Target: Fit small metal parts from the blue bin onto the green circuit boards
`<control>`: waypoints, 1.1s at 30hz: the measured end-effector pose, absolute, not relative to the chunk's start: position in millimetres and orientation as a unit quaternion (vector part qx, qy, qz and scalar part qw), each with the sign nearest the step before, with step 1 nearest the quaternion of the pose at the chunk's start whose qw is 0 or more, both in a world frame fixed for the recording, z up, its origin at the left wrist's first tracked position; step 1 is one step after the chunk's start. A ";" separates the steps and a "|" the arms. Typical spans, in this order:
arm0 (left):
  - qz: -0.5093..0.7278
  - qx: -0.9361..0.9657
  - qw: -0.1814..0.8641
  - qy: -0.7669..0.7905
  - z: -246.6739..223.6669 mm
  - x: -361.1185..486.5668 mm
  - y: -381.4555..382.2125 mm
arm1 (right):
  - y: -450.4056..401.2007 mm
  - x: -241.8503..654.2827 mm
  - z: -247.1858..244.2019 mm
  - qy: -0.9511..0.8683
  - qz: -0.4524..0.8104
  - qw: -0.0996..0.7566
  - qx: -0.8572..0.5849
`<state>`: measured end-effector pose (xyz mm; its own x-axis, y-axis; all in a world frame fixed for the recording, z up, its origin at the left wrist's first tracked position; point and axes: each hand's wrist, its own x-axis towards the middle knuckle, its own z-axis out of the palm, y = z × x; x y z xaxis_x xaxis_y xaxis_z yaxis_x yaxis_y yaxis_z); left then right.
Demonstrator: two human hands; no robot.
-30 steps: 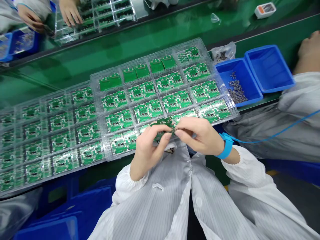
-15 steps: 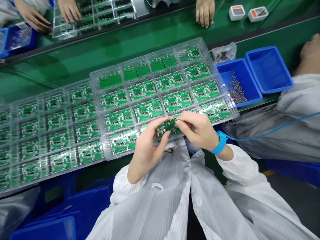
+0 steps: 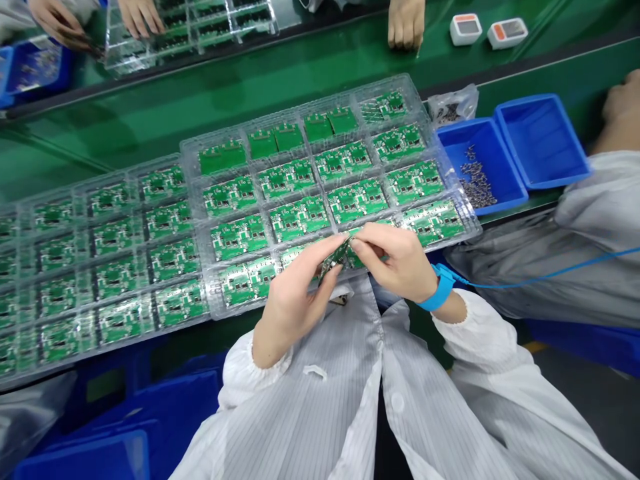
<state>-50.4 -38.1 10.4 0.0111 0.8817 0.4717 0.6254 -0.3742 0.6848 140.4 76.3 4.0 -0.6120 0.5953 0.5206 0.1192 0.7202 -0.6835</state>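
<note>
My left hand (image 3: 295, 287) is closed on a small green circuit board (image 3: 334, 261), gripped between thumb and fingers. The board is held tilted, nearly edge-on to me, over the front edge of a clear plastic tray (image 3: 214, 293). At the board's upper right end, the thumb and forefinger of my right hand (image 3: 395, 259) are pinched together. Whether a small part sits between those fingertips is hidden. A blue wrist strap (image 3: 440, 288) with a cord circles my right wrist. Green circuit boards (image 3: 299, 217) fill the tray's compartments in rows.
Another tray of boards (image 3: 115, 277) adjoins on the left. On the right stand a blue bin (image 3: 515, 190) holding small metal parts (image 3: 477, 180), a second blue bin (image 3: 543, 143) and a plastic bag (image 3: 455, 105). Co-workers' hands (image 3: 406, 23) show across the bench; a person's sleeve (image 3: 605, 187) is at right.
The circuit board has been turned from showing its face to nearly edge-on. My left fingers have shifted slightly with it; my right hand stays pinched at its end.
</note>
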 end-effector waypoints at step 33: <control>0.489 0.642 0.223 0.547 15.2 -45.3 -43.7 | 87.9 151.9 -2.7 -0.826 0.272 0.477 -0.131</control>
